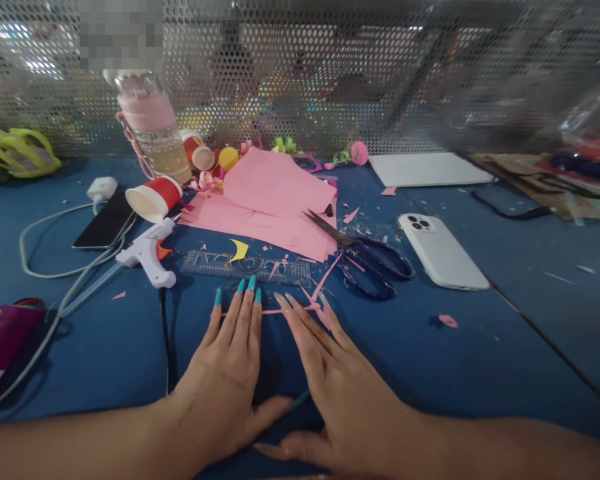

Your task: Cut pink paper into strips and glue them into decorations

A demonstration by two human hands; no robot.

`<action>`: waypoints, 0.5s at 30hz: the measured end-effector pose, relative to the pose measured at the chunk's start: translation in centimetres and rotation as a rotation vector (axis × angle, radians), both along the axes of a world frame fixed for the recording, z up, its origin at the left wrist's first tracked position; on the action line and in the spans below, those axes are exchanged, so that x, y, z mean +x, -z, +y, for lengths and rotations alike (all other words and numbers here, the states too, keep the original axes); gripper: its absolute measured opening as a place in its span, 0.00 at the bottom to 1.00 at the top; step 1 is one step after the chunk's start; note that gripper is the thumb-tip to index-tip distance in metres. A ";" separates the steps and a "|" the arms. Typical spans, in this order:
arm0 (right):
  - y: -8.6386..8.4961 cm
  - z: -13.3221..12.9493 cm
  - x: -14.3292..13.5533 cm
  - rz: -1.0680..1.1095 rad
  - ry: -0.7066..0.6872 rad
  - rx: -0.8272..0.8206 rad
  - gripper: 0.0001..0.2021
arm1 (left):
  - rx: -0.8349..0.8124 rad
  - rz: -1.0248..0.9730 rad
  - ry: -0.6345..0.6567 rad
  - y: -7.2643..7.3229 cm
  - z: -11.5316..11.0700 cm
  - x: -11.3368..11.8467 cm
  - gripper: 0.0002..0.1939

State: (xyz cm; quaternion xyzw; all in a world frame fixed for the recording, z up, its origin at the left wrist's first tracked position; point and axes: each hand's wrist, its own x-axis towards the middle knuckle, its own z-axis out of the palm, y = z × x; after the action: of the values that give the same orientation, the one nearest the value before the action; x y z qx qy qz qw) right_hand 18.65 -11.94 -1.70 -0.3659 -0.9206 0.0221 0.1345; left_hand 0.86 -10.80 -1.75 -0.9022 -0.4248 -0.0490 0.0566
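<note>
My left hand (230,360) lies flat on the blue table with its fingers stretched forward. Beside it, my right hand (335,373) rests palm down, also with straight fingers. A thin pink paper strip (273,311) runs between the fingertips of both hands, and more pink scraps (319,290) lie at the right fingertips. Just ahead sits a clear stencil ruler (245,267) with a yellow paper crescent (239,250) on it. Blue-handled scissors (365,257) lie beyond my right hand, their blades over pink paper sheets (275,193).
To the left are a white glue gun (150,252), a red paper cup (156,198), a black phone (104,223) and a water bottle (153,127). A white phone (443,252) and white sheets (430,170) lie right. A perforated metal panel (300,73) stands behind.
</note>
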 end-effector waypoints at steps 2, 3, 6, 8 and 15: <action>0.0 0.0 0.0 -0.001 -0.001 0.008 0.53 | -0.005 0.007 0.001 0.0 0.0 0.0 0.45; 0.0 0.0 0.0 0.000 -0.002 0.013 0.52 | -0.004 0.011 0.003 -0.1 0.0 0.0 0.45; 0.1 0.0 0.1 -0.001 -0.002 0.021 0.52 | 0.010 0.021 0.008 -0.1 0.0 0.1 0.45; 0.2 0.1 0.1 0.004 0.003 0.021 0.52 | 0.022 0.024 0.006 -0.1 0.0 0.1 0.44; 0.2 0.1 0.0 0.031 0.008 -0.002 0.52 | -0.016 -0.020 -0.003 0.1 0.1 0.0 0.44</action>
State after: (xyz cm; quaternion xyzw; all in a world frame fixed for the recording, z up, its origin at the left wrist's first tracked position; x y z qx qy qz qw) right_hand 18.65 -11.85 -1.90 -0.3693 -0.9169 0.0283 0.1484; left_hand 0.85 -10.74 -1.85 -0.9014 -0.4272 -0.0546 0.0452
